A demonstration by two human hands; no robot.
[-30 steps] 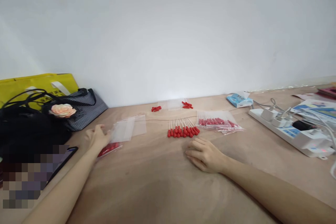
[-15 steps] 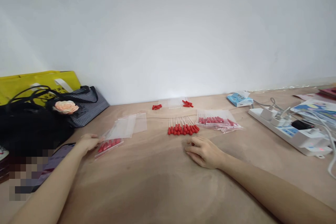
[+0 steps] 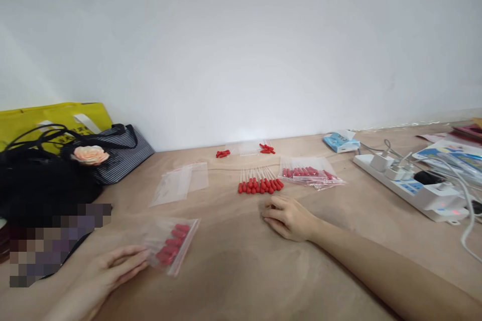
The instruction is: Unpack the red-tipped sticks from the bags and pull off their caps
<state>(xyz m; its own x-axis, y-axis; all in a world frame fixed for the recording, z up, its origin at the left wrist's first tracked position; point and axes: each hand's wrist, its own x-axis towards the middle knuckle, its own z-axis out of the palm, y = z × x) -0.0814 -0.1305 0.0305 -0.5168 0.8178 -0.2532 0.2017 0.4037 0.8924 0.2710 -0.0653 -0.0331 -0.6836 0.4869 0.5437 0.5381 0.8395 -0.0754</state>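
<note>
- My left hand (image 3: 120,268) pinches the near-left edge of a clear bag (image 3: 173,245) of red-headed pieces, thumb and fingers narrow.
- That bag is at my left hand's two o'clock, its seal strip facing away from my fingers.
- At the bag's twelve o'clock, flat clear bags (image 3: 175,185) overlap on the tabletop (image 3: 226,276).
- My right hand (image 3: 288,218) rests with fingers loosely curled; I cannot tell whether they enclose anything.
- At its eleven o'clock, red-tipped sticks (image 3: 259,185) fan out.
- At its one o'clock lie filled bags (image 3: 309,173).
- Farther, at two o'clock, sits a power strip (image 3: 395,183).
</note>
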